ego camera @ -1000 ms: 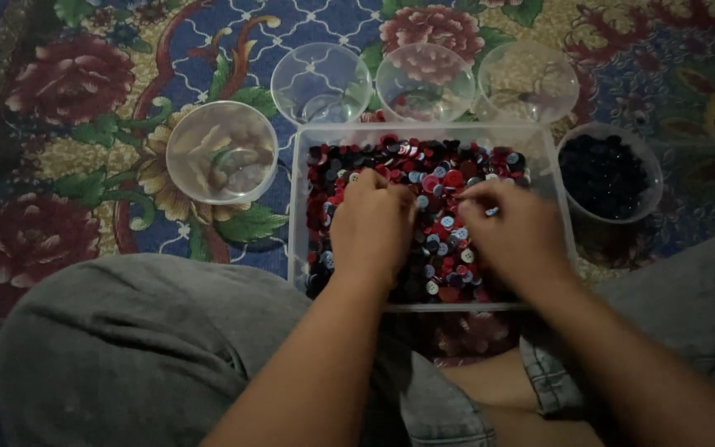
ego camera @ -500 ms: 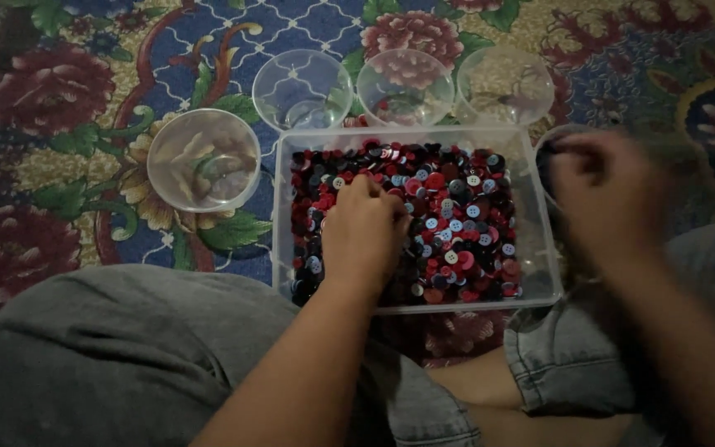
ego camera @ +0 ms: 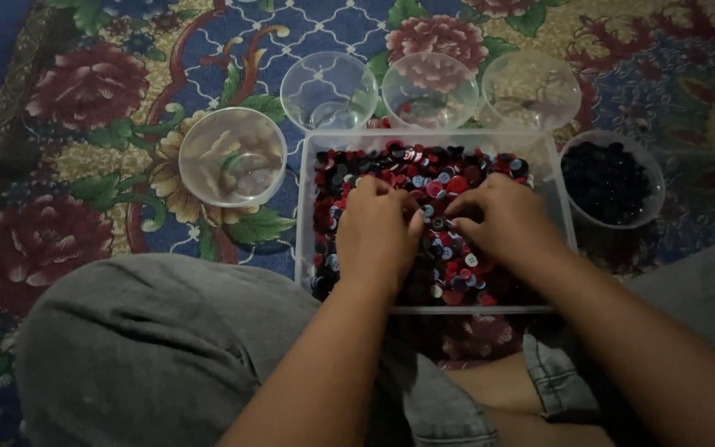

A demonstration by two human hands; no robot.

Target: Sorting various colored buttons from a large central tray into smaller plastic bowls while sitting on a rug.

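Both hands in button tray, sorting barely started.
Left hand (ego camera: 378, 236) and right hand (ego camera: 502, 223) lay curled on mixed buttons (ego camera: 448, 178) in clear tray (ego camera: 304, 215); pinch unclear. Dark-button cup (ego camera: 611, 180) was full, three cups looked empty.

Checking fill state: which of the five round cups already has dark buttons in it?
The cup on the far right, beside the clear tray. It is full of dark buttons; the left one holds only a few pale pieces, the back three look empty.
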